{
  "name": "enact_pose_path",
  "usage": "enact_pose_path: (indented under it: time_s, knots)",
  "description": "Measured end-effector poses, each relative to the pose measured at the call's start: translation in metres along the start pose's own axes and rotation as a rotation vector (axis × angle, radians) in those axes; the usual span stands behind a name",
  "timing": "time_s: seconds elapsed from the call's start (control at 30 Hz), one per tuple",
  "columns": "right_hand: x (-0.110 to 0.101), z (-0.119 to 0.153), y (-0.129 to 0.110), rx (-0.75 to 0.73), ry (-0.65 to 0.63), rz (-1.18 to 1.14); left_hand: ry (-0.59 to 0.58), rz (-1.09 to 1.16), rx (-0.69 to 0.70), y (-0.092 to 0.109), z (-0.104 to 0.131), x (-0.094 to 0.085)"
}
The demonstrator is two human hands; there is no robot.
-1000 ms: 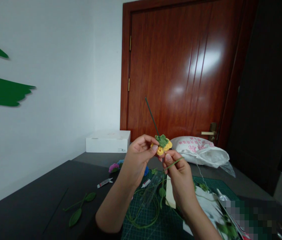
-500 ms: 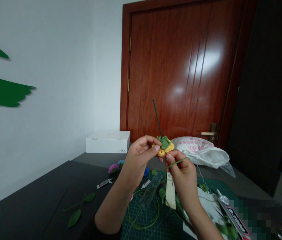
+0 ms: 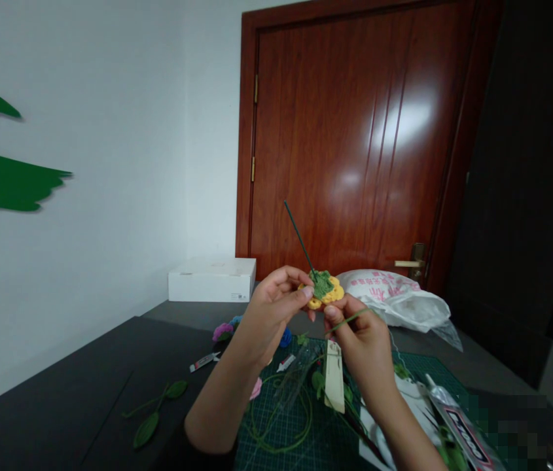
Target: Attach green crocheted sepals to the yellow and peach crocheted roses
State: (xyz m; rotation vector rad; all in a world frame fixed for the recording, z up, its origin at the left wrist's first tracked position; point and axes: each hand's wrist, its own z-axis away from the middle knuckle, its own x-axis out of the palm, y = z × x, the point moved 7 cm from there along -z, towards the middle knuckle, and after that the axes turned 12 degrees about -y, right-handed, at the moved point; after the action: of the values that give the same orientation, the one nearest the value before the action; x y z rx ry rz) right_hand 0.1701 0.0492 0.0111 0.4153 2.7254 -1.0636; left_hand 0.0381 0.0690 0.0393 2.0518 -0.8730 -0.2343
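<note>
Holding a yellow flower point(image 3: 324, 292) up in front of the door point(image 3: 355, 131), above the counter point(image 3: 84, 386), left hand point(image 3: 269, 314) with fingers pinched on its edge; green calyx point(image 3: 322, 284) already seated on the back, dark wire point(image 3: 298, 237) poking up and left through it. Right hand point(image 3: 362, 337) just below, fingers closed on a green strand point(image 3: 349, 318) running off to the right. Looks partway: calyx and wire on, strand not yet wound or fixed, as far as can be judged. Lying on the green mat point(image 3: 305, 432): looped green stems point(image 3: 281, 418), a glue tube point(image 3: 457, 428); loose leaves point(image 3: 158, 409) and a white box point(image 3: 212, 278) farther left
</note>
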Motion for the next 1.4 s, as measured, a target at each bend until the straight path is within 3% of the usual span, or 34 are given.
enact_pose_path:
  time_s: [0.13, 0.33, 0.47, 0.63, 0.73, 0.87, 0.97, 1.13, 1.23, 1.3, 1.4]
  knots:
    - [0.002, -0.002, 0.001, 0.047, -0.081, -0.016, -0.006, -0.037, -0.035, -0.005, 0.000, -0.003]
    - [-0.003, -0.005, 0.014, 0.109, -0.069, -0.060, 0.119, -0.187, 0.003, -0.008, -0.002, -0.013]
    - [-0.001, -0.010, 0.023, 0.089, -0.140, -0.184, 0.167, -0.221, 0.032, -0.006, -0.002, -0.019]
    - [0.002, -0.005, 0.023, 0.122, -0.053, -0.253, 0.105, -0.222, -0.017, -0.012, -0.003, -0.014]
    - [-0.003, -0.004, 0.010, 0.019, -0.045, 0.003, 0.099, -0.237, -0.020, -0.015, -0.004, -0.016]
    - [-0.015, -0.005, -0.015, -0.235, -0.041, 0.409, 0.130, -0.330, -0.006, -0.015, -0.004, -0.024]
    - [-0.019, -0.003, -0.023, -0.328, -0.010, 0.420, 0.041, -0.365, -0.019, -0.019, -0.006, -0.018]
    - [-0.008, 0.000, -0.024, -0.295, -0.030, 0.463, -0.004, -0.430, -0.020, -0.026, -0.006, -0.009]
    - [-0.008, 0.003, -0.028, -0.305, 0.027, 0.404, -0.019, -0.419, -0.025, -0.028, -0.007, -0.008]
    - [-0.015, 0.007, -0.031, -0.321, 0.138, 0.306, -0.003, -0.467, -0.017, -0.026, -0.007, -0.009]
    - [-0.031, 0.011, -0.022, -0.276, 0.290, 0.005, 0.056, -0.589, -0.016, -0.024, -0.007, -0.015]
